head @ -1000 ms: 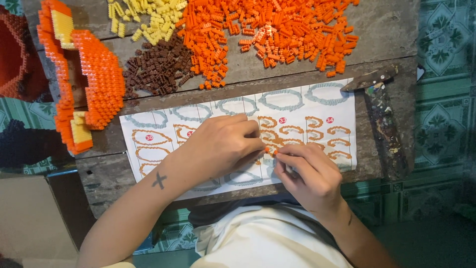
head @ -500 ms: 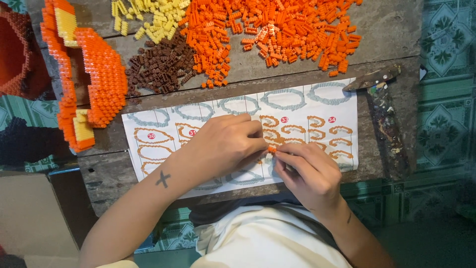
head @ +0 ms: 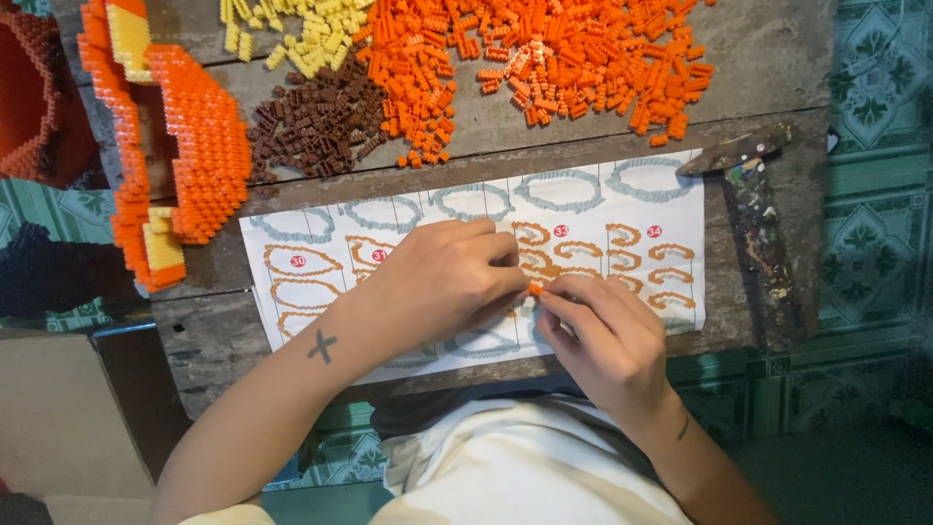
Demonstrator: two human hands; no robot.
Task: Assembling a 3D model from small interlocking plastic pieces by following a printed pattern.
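Both hands, left hand and right hand, pinching one small orange brick above instruction sheet. Beyond sheet: three loose piles, orange bricks, yellow bricks, brown bricks.

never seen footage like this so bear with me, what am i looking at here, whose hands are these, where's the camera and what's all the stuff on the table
There is no machine here. A person works with two bare hands, and the single camera sits on that person's head, looking straight down, so the arms come up from the bottom edge.

The left hand and the right hand meet over a white printed instruction sheet showing drawn oval rings. Between their fingertips they pinch a tiny orange plastic building brick.

The sheet lies on a worn grey wooden table. Above it sit loose heaps of small bricks: a big orange pile, a dark brown pile and a pale yellow pile. At the left stands a partly built orange and yellow brick model. A paint-spattered wooden stick lies by the sheet's right edge.
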